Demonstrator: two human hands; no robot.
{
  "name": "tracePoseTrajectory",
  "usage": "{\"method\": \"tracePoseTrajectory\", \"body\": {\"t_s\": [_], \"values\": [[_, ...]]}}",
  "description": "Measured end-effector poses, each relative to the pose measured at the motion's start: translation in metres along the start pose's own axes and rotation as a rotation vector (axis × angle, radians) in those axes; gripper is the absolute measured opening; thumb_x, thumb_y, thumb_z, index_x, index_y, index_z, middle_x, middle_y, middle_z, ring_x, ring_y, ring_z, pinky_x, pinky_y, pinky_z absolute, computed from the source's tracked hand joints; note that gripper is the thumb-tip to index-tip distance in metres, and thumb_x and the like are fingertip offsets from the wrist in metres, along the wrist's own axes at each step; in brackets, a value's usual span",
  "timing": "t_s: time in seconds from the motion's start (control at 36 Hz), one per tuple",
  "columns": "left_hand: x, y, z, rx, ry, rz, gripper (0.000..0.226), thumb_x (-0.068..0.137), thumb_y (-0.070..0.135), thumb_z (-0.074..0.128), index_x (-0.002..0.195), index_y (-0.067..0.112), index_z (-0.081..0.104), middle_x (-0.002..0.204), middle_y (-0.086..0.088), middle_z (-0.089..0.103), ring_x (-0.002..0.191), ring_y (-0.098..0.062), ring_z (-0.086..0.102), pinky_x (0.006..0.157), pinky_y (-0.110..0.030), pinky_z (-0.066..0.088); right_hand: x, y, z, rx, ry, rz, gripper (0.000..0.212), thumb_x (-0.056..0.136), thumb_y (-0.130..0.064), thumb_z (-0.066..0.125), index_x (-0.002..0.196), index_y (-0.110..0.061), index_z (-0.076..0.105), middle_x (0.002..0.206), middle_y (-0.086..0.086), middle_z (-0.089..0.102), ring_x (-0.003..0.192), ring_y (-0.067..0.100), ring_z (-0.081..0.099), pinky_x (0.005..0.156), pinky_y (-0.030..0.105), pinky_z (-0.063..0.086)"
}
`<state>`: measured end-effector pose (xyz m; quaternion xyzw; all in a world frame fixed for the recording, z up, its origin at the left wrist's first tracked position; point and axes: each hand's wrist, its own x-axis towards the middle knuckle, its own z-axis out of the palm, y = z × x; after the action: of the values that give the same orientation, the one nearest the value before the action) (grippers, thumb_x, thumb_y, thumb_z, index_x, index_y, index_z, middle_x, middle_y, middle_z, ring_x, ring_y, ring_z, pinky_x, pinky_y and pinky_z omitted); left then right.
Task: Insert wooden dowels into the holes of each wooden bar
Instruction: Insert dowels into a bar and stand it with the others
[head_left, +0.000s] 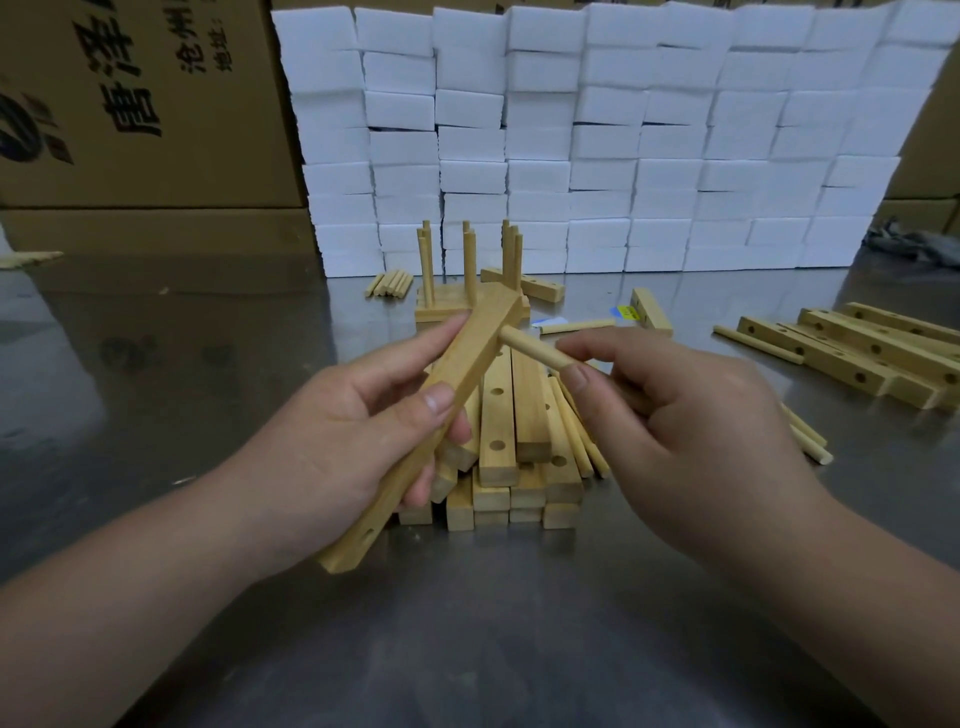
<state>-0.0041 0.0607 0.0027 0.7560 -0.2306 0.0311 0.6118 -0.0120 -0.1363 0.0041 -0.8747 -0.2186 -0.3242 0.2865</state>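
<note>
White foam blocks (597, 140) stand stacked as a wall at the back of the steel bench (493, 623), flanked by cardboard boxes (130, 104). Drilled bars (511, 447) lie piled at the centre, beneath both hands. The left hand (343, 441) has its fingers clenched around a slanted wooden bar (447, 395). The right hand (691, 415) pinches a dowel (532, 349), its tip touching the bar's side near the far end.

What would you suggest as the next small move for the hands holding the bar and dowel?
Probably press the dowel further in with the right hand: its tip already meets the side of the bar near the far end, while the left hand steadies that bar.
</note>
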Motion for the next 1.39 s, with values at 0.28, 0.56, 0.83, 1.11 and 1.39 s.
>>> {"method": "tracePoseTrajectory", "body": {"t_s": [0.28, 0.56, 0.83, 1.11, 1.39], "values": [[-0.002, 0.005, 0.003, 0.015, 0.024, 0.003, 0.048, 0.063, 0.036, 0.052, 0.109, 0.048, 0.056, 0.067, 0.005, 0.063, 0.044, -0.012, 0.049, 0.047, -0.018, 0.046, -0.001, -0.002, 0.000, -0.015, -0.012, 0.002, 0.024, 0.079, -0.051, 0.045, 0.099, -0.038, 0.049, 0.051, -0.016, 0.043, 0.051, 0.004, 0.048, 0.043, 0.019, 0.025], [-0.004, 0.007, 0.001, 0.084, 0.003, 0.051, 0.047, 0.066, 0.038, 0.053, 0.106, 0.062, 0.052, 0.064, 0.010, 0.062, 0.044, -0.008, 0.050, 0.048, -0.016, 0.046, -0.006, -0.005, 0.001, 0.012, 0.056, -0.003, 0.013, 0.086, -0.044, 0.048, 0.089, -0.034, 0.055, 0.052, -0.013, 0.049, 0.054, 0.010, 0.052, 0.036, 0.021, 0.034], [-0.003, 0.001, -0.002, 0.148, 0.013, 0.117, 0.045, 0.079, 0.033, 0.057, 0.111, 0.064, 0.048, 0.069, 0.010, 0.063, 0.045, -0.005, 0.051, 0.050, -0.015, 0.046, -0.003, -0.007, 0.001, 0.489, 0.001, 0.213, 0.026, 0.070, -0.055, 0.051, 0.074, -0.032, 0.063, 0.053, -0.006, 0.053, 0.045, 0.001, 0.046, 0.040, 0.014, 0.036], [-0.002, -0.003, -0.003, 0.015, -0.050, 0.106, 0.070, 0.069, 0.043, 0.056, 0.135, 0.041, 0.032, 0.098, 0.010, 0.069, 0.065, -0.004, 0.058, 0.059, -0.017, 0.048, 0.004, 0.000, 0.003, 0.600, 0.117, 0.258, 0.019, 0.086, -0.033, 0.054, 0.069, -0.030, 0.064, 0.043, -0.013, 0.043, 0.039, 0.000, 0.038, 0.037, 0.009, 0.029], [-0.004, -0.001, 0.000, 0.123, 0.008, 0.041, 0.007, 0.083, 0.040, 0.061, 0.082, 0.035, 0.066, 0.066, 0.005, 0.067, 0.054, -0.004, 0.059, 0.053, -0.014, 0.047, 0.004, 0.004, 0.001, 0.611, 0.195, 0.234, 0.018, 0.086, -0.031, 0.056, 0.070, -0.029, 0.064, 0.045, -0.011, 0.042, 0.042, 0.001, 0.035, 0.039, 0.012, 0.031]]}}
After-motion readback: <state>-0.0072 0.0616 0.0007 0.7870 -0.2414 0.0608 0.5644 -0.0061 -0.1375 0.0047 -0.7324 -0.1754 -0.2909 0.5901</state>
